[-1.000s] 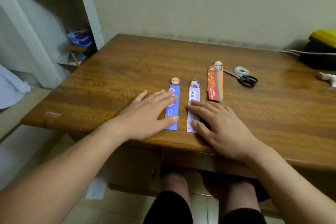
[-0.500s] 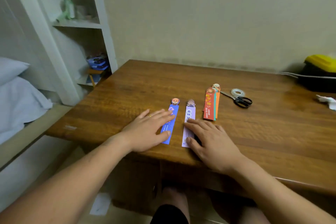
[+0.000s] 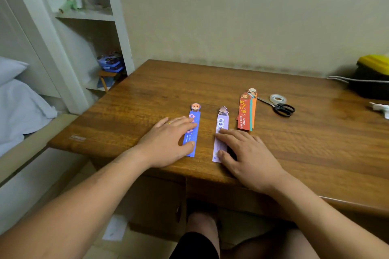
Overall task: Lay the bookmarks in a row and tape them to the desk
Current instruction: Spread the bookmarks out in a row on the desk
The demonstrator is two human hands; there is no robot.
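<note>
Head camera view, looking down past two bare forearms onto a wooden desk (image 3: 210,82) set against a pale wall.

Near the front edge, two bookmarks side by side, both running lengthwise away from the viewer, with a strip of bare wood between them. Blue bookmark (image 3: 193,135) on the left, lilac bookmark (image 3: 222,121) on the right, each topped with a small cartoon head.

Left hand (image 3: 166,143) palm down on the desk, fingers straight and close together. Fingertips laid across the middle of the blue bookmark, thumb tip pressed on its lower part. Thin ring (image 3: 167,123) on one finger.

Right hand (image 3: 248,157) also palm down, fingers straight and slightly fanned. Index fingertip on the middle of the lilac bookmark, thumb touching its lower right edge.

Just beyond the right hand, a stack of bookmarks (image 3: 246,111) with a red-orange one on top, touched by neither hand. Farther right, black-handled scissors (image 3: 280,107) with blades pointing toward the stack. Close behind them, a roll of clear tape (image 3: 277,98) lying flat.

At the far right edge, a black and yellow object (image 3: 372,78) — too cropped to identify — and a crumpled white scrap (image 3: 381,109). Left of the desk, white shelves (image 3: 88,14) and pale bedding (image 3: 19,107).
</note>
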